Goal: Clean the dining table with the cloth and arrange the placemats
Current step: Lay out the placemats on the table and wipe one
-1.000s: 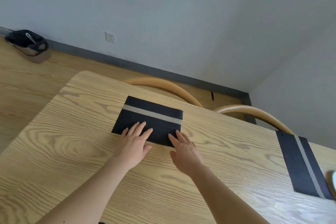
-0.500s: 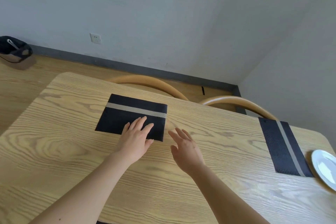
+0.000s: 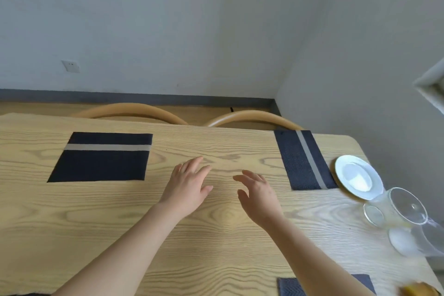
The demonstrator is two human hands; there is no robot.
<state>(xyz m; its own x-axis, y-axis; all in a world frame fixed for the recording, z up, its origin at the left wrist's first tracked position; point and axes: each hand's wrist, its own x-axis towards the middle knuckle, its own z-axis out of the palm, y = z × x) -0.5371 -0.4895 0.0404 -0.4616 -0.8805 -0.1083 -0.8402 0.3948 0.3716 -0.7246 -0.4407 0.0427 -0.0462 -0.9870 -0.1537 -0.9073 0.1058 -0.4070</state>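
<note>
A dark placemat with a grey stripe [image 3: 103,158] lies flat at the far left of the wooden dining table [image 3: 216,235]. A second striped placemat [image 3: 301,161] lies at the far right, turned lengthwise. The corner of a third dark placemat [image 3: 292,287] shows at the near edge. My left hand [image 3: 187,185] and my right hand [image 3: 258,193] hover over the bare wood between the two far placemats, fingers loosely spread, holding nothing. No cloth is in view.
A white plate [image 3: 358,176] sits right of the second placemat. A clear glass pitcher with lid [image 3: 408,218] stands at the right edge. Two curved wooden chair backs [image 3: 129,109] [image 3: 252,116] rise behind the table. A yellow object [image 3: 418,289] peeks in bottom right.
Both hands have left the left placemat and moved right to the middle of the table. The view has swung right, bringing the plate and pitcher into sight.
</note>
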